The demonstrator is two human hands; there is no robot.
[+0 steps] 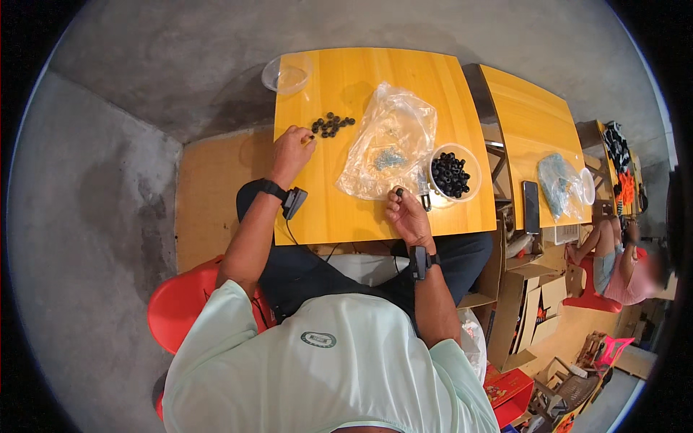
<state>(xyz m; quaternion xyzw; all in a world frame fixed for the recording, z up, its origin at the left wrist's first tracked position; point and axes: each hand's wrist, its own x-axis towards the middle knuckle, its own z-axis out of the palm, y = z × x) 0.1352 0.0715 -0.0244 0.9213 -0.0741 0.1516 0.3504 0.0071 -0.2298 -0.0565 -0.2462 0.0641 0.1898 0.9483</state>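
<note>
At the table's left side, my left hand [292, 153] is closed in a pinch. A small dark bit shows at its fingertips, too small to name. Just beyond it lies a loose cluster of small round black parts [330, 125], like beads or caps. Nearer the front edge, my right hand [410, 218] pinches one small black round part [399, 192] between thumb and finger. Between and beyond my hands lies a clear plastic bag [393, 119], with small silvery metal pieces [390, 158] in it. Right of the bag, a round clear tub [474, 169] holds many more black parts [449, 173].
A clear round container [292, 75] sits at the far left corner of the wooden table [310, 209]. To the right, a second table [530, 108] bears a phone [530, 207] and a bag of bluish pieces [554, 180]. Open cardboard boxes [530, 317] and a seated person [624, 278] are farther right.
</note>
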